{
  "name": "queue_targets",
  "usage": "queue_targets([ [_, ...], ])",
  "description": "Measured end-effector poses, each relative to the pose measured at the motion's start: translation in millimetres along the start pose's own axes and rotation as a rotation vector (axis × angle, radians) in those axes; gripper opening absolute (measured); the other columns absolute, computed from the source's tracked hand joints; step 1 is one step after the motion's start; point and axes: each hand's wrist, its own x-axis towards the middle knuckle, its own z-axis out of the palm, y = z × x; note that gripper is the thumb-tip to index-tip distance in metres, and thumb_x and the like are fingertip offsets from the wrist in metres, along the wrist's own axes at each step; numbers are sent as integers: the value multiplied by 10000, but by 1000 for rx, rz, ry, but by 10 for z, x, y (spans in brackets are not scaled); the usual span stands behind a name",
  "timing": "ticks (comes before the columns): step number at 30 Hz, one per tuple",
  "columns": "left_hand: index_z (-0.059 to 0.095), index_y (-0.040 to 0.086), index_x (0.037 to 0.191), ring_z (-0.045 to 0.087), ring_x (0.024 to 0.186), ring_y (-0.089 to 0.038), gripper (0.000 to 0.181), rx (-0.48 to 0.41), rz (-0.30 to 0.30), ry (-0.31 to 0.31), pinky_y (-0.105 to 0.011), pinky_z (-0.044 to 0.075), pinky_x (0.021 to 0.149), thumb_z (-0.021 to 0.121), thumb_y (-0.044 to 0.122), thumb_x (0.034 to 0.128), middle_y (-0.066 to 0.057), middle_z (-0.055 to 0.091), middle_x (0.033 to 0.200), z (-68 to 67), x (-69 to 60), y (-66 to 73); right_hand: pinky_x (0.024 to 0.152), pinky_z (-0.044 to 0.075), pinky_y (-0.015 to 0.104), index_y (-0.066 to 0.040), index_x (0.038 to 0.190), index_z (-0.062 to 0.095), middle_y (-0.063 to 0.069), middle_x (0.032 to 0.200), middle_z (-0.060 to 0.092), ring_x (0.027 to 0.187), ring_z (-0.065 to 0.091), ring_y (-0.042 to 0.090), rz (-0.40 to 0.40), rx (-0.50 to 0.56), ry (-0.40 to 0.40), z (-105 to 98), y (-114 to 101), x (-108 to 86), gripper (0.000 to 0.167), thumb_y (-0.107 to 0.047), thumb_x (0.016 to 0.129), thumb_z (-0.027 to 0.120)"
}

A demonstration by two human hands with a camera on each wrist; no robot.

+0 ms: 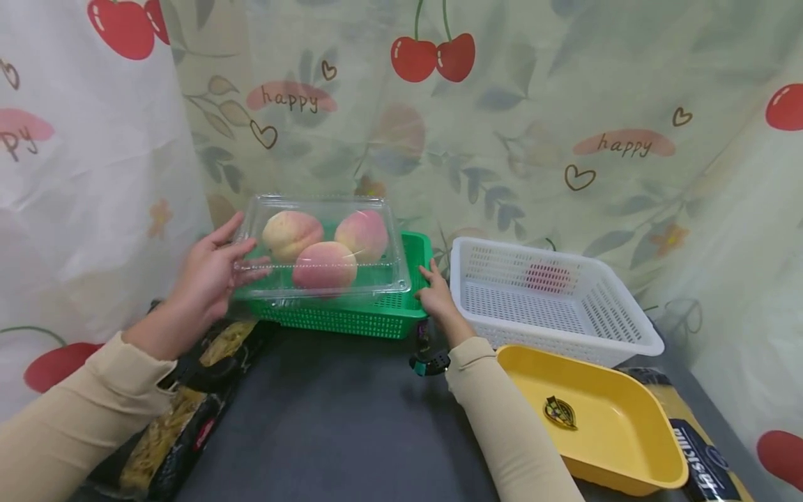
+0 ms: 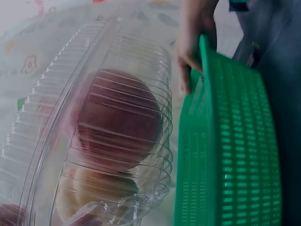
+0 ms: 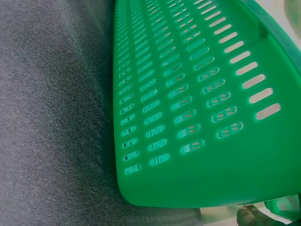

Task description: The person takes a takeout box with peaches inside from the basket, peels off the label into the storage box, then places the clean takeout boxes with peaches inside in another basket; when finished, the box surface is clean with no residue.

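Note:
My left hand grips the left end of a clear plastic clamshell box, its fingers partly seen through the plastic. Inside the box lie three pink and yellow peaches. The box is held above a green slotted basket, covering much of its opening. At the basket's right end, my right hand holds the rim, with fingers hooked over to the inner side, as the left wrist view shows. The right wrist view is mostly filled by the basket's slotted side.
A white slotted basket stands to the right. Before it sits a yellow tray with a small dark badge-like piece in it. Packaged food lies under my left forearm, another pack at far right. Patterned curtains surround the dark table.

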Motion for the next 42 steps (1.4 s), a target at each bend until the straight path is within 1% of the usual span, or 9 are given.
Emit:
queue_targets([
  [6,150,422,1449,544,1133,-177,591,86,-46,56,-182,489,541,441,203,983,-71,16,1576,41,210,36,1163,197,455,-24,1449,285,13,1589,3,1455,-9,263,8,1,6,-5,-4,-8,673,115,813,453],
  [12,123,402,1461,360,1319,-309,600,117,-35,69,-174,542,735,430,201,986,-83,27,1574,89,343,49,1155,219,456,-31,1452,283,15,1589,8,1454,-4,272,3,-3,5,-8,9,-3,674,115,816,452],
  [18,125,364,1474,353,1334,-310,596,131,-28,81,-198,530,819,418,177,990,-72,27,1577,102,420,42,1163,195,459,-35,1450,291,10,1589,18,1454,5,273,-3,-4,19,4,19,7,676,114,811,454],
  [21,154,351,1472,477,1256,-253,596,133,-24,95,-183,544,762,432,153,984,-46,3,1578,100,465,36,1156,217,452,-34,1452,283,7,1589,9,1454,-1,271,-2,5,9,11,11,6,679,120,812,451],
  [24,181,334,1472,670,910,-144,590,156,-22,114,-165,544,679,444,143,979,-40,-26,1578,115,504,29,1154,226,443,-32,1452,281,-2,1588,7,1455,-5,266,2,13,1,14,3,-8,683,127,811,452],
  [28,199,294,1479,516,485,-36,587,149,-17,142,-152,526,583,446,120,975,-43,-22,1580,152,573,3,1163,202,443,-18,1447,286,10,1588,24,1454,11,275,-8,6,10,12,7,7,691,132,795,458],
  [31,197,264,1485,457,430,-22,594,148,-14,158,-146,519,542,446,100,971,-30,-3,1582,165,650,-51,1164,201,441,-22,1448,287,7,1588,31,1454,18,273,-7,-1,13,14,15,22,695,126,790,454],
  [36,185,235,1491,419,405,-15,585,249,-8,171,-147,474,476,431,105,977,-61,30,1581,174,791,-147,1166,191,450,-22,1449,287,13,1588,33,1455,18,273,-1,-3,20,9,17,16,694,118,789,448],
  [42,214,248,1487,320,377,-27,559,294,-45,176,-166,453,475,410,104,983,-65,32,1582,141,953,-184,1160,204,456,-20,1451,281,24,1588,30,1455,12,274,3,2,15,20,-2,-5,688,114,795,442],
])
